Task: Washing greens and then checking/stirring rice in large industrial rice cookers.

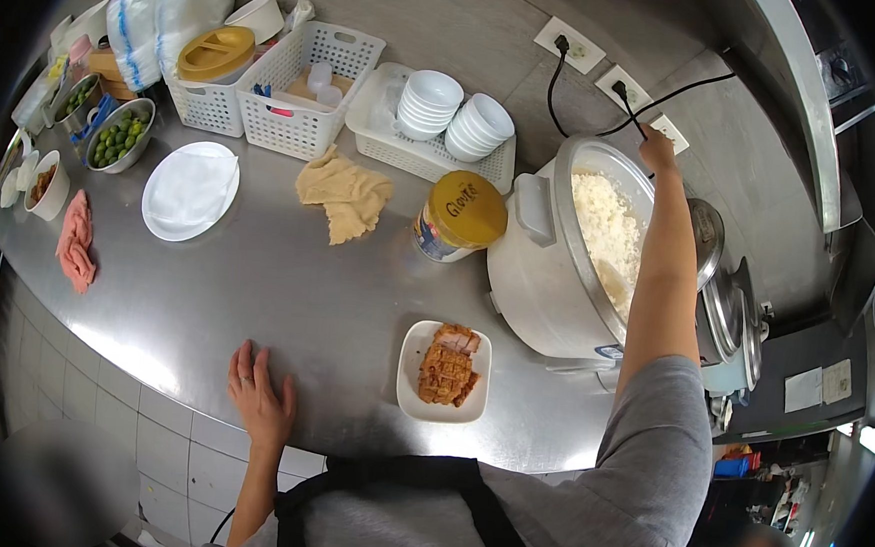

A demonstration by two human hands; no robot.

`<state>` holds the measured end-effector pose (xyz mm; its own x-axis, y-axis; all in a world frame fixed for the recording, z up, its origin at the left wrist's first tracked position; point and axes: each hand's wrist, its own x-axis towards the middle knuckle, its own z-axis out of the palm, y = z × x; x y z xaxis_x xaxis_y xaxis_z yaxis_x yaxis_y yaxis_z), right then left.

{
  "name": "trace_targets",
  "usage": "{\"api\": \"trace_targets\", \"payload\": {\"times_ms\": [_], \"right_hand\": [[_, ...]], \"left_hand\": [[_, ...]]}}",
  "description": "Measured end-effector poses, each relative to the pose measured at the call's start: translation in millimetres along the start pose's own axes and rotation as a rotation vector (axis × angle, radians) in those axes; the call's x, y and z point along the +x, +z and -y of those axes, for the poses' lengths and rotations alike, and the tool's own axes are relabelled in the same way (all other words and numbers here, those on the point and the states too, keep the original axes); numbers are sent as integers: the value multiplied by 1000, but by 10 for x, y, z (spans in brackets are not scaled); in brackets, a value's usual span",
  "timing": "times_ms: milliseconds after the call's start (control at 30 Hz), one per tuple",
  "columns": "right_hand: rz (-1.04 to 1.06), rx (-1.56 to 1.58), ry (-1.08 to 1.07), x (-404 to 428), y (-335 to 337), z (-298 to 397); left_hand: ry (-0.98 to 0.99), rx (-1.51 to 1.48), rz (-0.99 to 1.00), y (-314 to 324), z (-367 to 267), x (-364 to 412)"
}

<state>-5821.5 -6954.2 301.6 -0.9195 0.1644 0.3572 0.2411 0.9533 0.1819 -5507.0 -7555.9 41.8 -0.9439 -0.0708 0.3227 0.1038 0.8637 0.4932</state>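
Observation:
My left hand (258, 398) rests on the stainless steel counter (271, 286) near its front edge, fingers slightly apart, holding nothing. My right hand (658, 150) is stretched past the large rice cooker (550, 280) to the wall. Its fingers are closed on a black power cord (633, 114) that hangs from a plug in a wall outlet (622, 85). Cooked white rice (599, 216) fills the uncovered cooker, with a rice paddle (614, 286) in it. A white square dish (406, 377) before me bears sliced, fried crispy pork (447, 368).
Left of the cooker stands a yellow-lidded tub (467, 211) bearing writing. Behind are a basket (429, 156) with stacked white bowls (431, 104), a beige cloth (345, 193), a white plate (188, 228) and a bowl of green citrus (123, 138). Metal-lidded pots (720, 321) sit right. Blurred people appear at both lower corners.

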Motion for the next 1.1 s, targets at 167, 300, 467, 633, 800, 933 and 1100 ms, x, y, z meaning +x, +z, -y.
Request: {"api": "trace_targets", "payload": {"times_ms": [167, 300, 467, 633, 800, 933, 1100], "right_hand": [[118, -7, 25, 63, 115, -76], [137, -16, -11, 150, 146, -26], [85, -6, -7, 46, 132, 84], [208, -23, 37, 86, 92, 88], [47, 17, 71, 38, 118, 158], [82, -37, -41, 62, -234, 438], [47, -90, -256, -98, -451, 560]], "left_hand": [[6, -9, -4, 22, 2, 15], [-3, -4, -5, 40, 6, 5], [-5, -7, -2, 30, 13, -9], [4, -9, -5, 35, 26, -38], [-8, -7, 18, 55, -16, 23], [16, 11, -10, 67, -7, 12], [-18, 69, -14, 99, -7, 6]]}}
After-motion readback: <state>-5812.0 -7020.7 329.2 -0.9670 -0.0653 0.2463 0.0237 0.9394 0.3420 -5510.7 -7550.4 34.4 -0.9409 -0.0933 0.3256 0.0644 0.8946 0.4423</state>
